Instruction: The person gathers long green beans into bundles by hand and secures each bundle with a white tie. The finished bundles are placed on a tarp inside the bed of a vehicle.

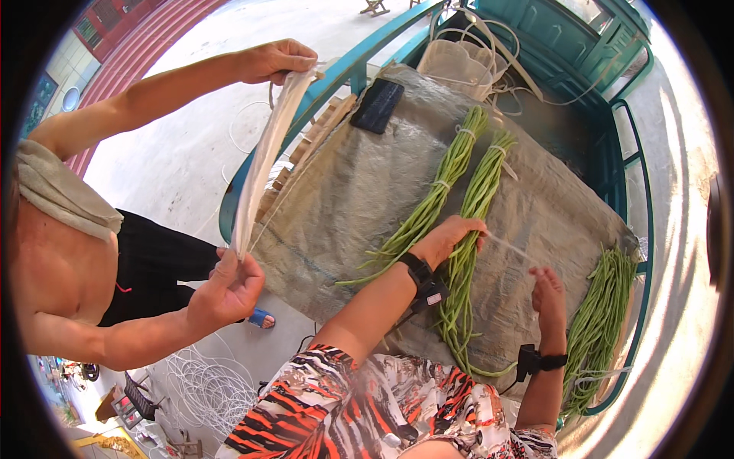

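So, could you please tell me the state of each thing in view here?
Left hand: pressing down on the middle bundle of long beans.
Right hand: pinching a taut thin string.
Left bundle: tied, lying flat.
Right bundle: lying at the cart's edge.
Woven sheet: spread flat.
Co-worker's hands: stretching a white strip.

Setting: outdoor yard on pale concrete ground point(191, 145), sunlit, used for packing farm produce. Evidence: teal metal cart bed point(612, 164) covered by a grey woven tarp point(352, 191); 3 tied bundles of long green beans point(459, 172) laid on it; coils of white cord point(210, 386) on the ground; red-walled building point(126, 34) behind.
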The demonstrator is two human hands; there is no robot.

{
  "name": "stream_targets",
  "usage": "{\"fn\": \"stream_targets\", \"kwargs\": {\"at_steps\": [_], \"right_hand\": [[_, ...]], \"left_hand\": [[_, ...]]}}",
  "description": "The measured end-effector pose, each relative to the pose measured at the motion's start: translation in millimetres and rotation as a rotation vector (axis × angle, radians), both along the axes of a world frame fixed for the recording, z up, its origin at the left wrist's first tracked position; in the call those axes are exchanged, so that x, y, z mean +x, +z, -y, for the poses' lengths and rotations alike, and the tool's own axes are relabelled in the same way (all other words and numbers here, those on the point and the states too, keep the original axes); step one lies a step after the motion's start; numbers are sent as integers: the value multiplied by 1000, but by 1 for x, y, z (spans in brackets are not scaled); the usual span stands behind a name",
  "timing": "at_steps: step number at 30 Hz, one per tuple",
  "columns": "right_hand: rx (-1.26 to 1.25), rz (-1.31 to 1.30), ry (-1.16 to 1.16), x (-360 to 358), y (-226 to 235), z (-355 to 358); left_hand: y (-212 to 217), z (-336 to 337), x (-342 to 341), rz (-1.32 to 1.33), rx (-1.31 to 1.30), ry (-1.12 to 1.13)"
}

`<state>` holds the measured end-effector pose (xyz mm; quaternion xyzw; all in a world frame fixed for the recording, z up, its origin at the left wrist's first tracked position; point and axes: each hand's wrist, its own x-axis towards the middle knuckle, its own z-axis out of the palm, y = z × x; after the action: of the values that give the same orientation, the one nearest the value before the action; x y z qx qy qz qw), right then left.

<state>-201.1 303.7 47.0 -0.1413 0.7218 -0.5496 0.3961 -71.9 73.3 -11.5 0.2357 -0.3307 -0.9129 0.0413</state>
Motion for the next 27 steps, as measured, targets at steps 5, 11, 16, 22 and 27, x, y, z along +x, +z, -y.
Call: {"fn": "stream_targets", "kwargs": {"at_steps": [5, 11, 16, 22, 27], "right_hand": [[-351, -276, -523, -21, 2, 0], [-71, -1102, 119, -2, -31, 40], [-126, -543, 210, 30, -9, 76], [-314, 281, 64, 28, -28, 94], [-227, 332, 13, 19, -48, 97]], "left_hand": [[-1, 2, 3, 10, -40, -15], [-4, 2, 0, 26, 18, -22], [6, 3, 6, -60, 177, -7], [14, 4, 7, -49, 147, -58], [13, 3, 1, 26, 108, -91]]}}
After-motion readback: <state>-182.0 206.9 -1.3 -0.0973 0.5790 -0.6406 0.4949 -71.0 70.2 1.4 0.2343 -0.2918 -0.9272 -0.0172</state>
